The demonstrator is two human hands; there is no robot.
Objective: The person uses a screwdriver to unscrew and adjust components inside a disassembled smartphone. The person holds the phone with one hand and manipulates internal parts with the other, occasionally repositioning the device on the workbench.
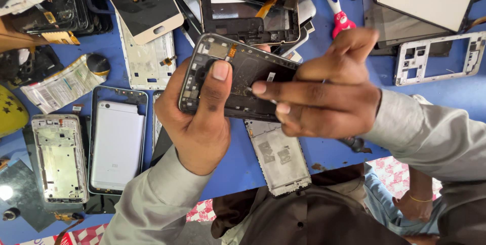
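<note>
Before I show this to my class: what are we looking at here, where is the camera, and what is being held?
The camera sits on a person's head and looks down at their two bare hands over a blue table. The left hand grips an opened phone body, its dark insides facing up. The right hand is blurred, fingers reaching onto those insides. Around them lie many phone parts: a silver back cover, a metal frame, screens, and a red and white tool. Another person's hand shows at the lower right.
</note>
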